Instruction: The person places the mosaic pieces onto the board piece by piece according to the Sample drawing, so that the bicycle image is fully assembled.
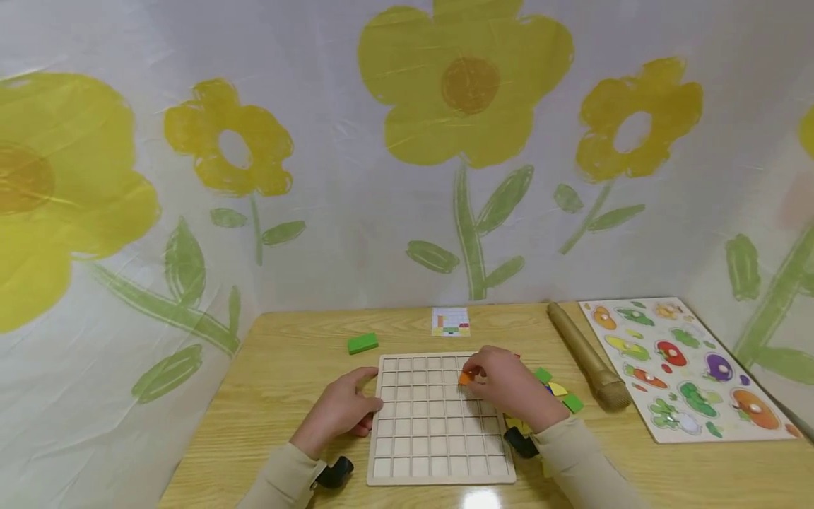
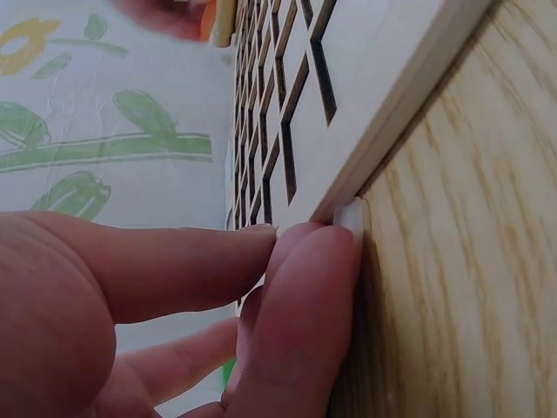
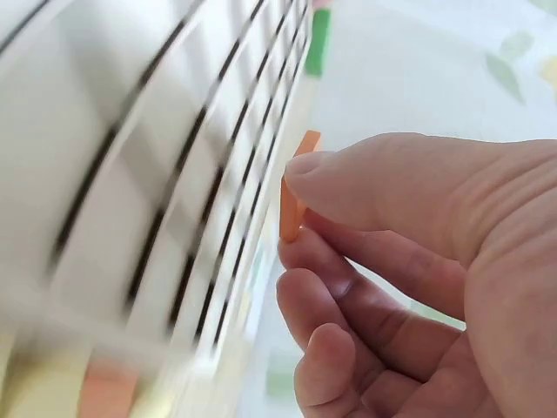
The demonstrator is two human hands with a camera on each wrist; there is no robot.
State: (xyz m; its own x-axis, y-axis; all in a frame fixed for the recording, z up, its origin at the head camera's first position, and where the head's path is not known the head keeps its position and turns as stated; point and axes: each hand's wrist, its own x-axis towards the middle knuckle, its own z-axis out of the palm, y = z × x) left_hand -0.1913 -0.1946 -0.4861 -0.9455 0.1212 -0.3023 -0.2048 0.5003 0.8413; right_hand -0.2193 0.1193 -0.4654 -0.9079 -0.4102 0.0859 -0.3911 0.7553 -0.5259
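A pale wooden grid board (image 1: 439,426) with rows of square recesses lies on the table. My left hand (image 1: 346,406) is at its left side. In the left wrist view, the thumb and a finger of that hand (image 2: 296,296) pinch the board's edge (image 2: 409,96). Over the board's upper right part, my right hand (image 1: 509,385) pinches a small flat orange block (image 1: 466,378). The right wrist view shows this orange block (image 3: 290,209) between thumb and index finger, tilted, close to the grid; whether it touches the board cannot be told.
Green blocks (image 1: 362,343) lie beyond the board's left corner. Several coloured blocks (image 1: 573,403) are right of the board, partly behind my right forearm. A pattern card (image 1: 451,322) lies at the back. Farther right are a brown microphone-shaped object (image 1: 588,357) and a vegetable puzzle board (image 1: 689,375).
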